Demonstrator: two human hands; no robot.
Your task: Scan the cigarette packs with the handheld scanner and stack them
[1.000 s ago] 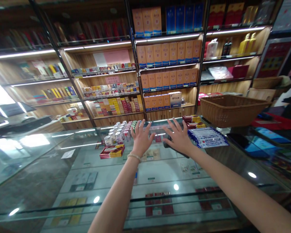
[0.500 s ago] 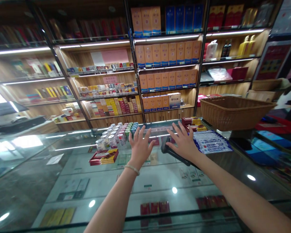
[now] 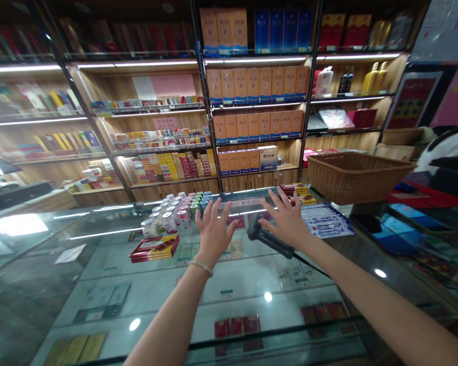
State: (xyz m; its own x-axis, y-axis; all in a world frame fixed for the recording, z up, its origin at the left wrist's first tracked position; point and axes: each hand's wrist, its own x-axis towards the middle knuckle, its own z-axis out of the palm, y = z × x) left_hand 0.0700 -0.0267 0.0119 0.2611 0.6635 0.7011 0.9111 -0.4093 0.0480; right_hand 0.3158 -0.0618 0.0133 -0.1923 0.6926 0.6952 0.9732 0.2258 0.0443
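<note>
Scanner point(image 3: 270, 239) (dark, corded) lies near the hands point(image 3: 215, 235), closer to the right one point(image 3: 287, 223).

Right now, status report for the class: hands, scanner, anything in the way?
Left hand open, empty. Right hand open near scanner, empty. Scanner on glass counter, right arm partly hiding cord.

Across the counter, the lit wall shelving point(image 3: 107, 81) is packed. Up top I see 3 orange boxes point(image 3: 224, 30) beside 4 blue boxes point(image 3: 283, 29) — more orange ones fill the rows below. Over to the right stand 2 dark bottles point(image 3: 346, 81) and 2 gold bottles point(image 3: 376, 80), with a dark red box point(image 3: 362, 118) on the shelf beneath. A pink sheet point(image 3: 171, 86) hangs behind the small packs point(image 3: 148, 104) — at the far right, there's someone's white sleeve point(image 3: 452, 147).
</note>
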